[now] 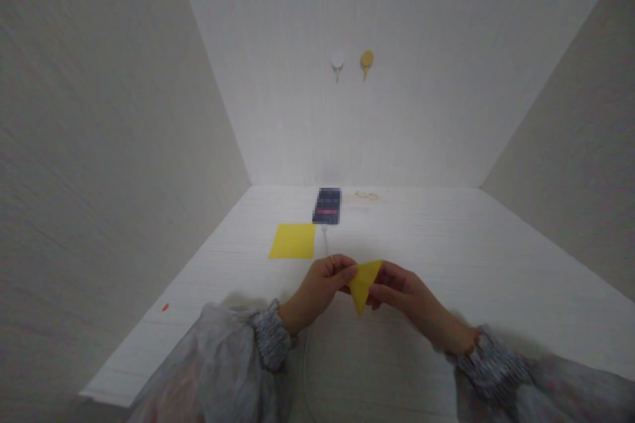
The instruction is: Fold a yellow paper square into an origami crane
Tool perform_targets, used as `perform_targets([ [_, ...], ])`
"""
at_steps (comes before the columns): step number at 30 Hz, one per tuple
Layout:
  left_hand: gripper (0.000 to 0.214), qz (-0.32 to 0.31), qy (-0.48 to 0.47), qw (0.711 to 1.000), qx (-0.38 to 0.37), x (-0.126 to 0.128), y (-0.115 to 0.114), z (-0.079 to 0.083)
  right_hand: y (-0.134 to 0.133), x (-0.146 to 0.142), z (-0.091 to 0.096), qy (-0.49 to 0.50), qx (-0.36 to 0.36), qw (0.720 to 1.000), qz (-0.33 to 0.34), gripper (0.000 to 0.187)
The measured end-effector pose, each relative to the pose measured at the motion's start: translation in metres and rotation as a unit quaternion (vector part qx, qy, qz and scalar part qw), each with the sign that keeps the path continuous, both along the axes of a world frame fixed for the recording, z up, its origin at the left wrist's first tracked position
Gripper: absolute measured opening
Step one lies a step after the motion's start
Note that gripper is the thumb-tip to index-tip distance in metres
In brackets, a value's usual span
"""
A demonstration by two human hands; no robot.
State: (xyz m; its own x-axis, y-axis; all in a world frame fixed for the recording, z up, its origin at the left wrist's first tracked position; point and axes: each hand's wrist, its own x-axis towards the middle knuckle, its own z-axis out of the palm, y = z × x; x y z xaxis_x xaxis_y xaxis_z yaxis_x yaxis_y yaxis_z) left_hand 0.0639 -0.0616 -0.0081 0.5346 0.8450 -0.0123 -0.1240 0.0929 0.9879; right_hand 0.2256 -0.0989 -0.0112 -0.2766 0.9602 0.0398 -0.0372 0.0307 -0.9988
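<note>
A yellow piece of paper (364,283), folded into a triangle with one corner pointing down, is held between both hands above the white table. My left hand (328,284) pinches its left corner, thumb in front and fingers behind. On the other side, my right hand (404,287) grips the right edge between thumb and fingers. A ring shows on a finger of my left hand. Beyond my left hand, a flat yellow sheet of paper (292,241) lies on the table.
Behind the flat sheet lies a phone (327,206), its screen blurred, with a white cable (305,370) running towards me. White panels (347,132) enclose the table (436,231) at the back and sides. A white hook (337,63) and a yellow hook (366,61) are on the back panel.
</note>
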Motion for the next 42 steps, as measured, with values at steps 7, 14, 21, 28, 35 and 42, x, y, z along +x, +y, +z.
perform_targets([
  [7,0.024,0.031,0.052,0.997,0.057,0.003,-0.002,0.003,-0.008,-0.014,0.007,-0.054,0.017,0.996,-0.064,0.017],
  [14,0.026,0.030,0.003,0.999,0.023,0.005,-0.002,0.007,-0.010,-0.018,0.011,-0.020,0.021,0.991,-0.129,0.018],
  [21,0.036,0.024,-0.036,0.999,0.015,0.006,0.000,0.009,-0.011,-0.021,0.014,-0.039,0.034,0.988,-0.144,0.022],
  [28,0.017,0.130,0.085,0.967,0.203,0.006,-0.003,0.012,0.000,-0.013,0.006,-0.193,0.095,0.952,-0.219,0.020],
  [35,0.021,0.066,0.134,0.976,0.159,0.007,-0.001,0.010,-0.002,-0.014,0.007,-0.275,0.184,0.930,-0.158,0.014],
  [42,0.023,0.043,0.086,0.987,0.130,0.002,0.001,0.006,0.002,-0.009,0.011,-0.221,0.151,0.959,-0.095,0.016],
])
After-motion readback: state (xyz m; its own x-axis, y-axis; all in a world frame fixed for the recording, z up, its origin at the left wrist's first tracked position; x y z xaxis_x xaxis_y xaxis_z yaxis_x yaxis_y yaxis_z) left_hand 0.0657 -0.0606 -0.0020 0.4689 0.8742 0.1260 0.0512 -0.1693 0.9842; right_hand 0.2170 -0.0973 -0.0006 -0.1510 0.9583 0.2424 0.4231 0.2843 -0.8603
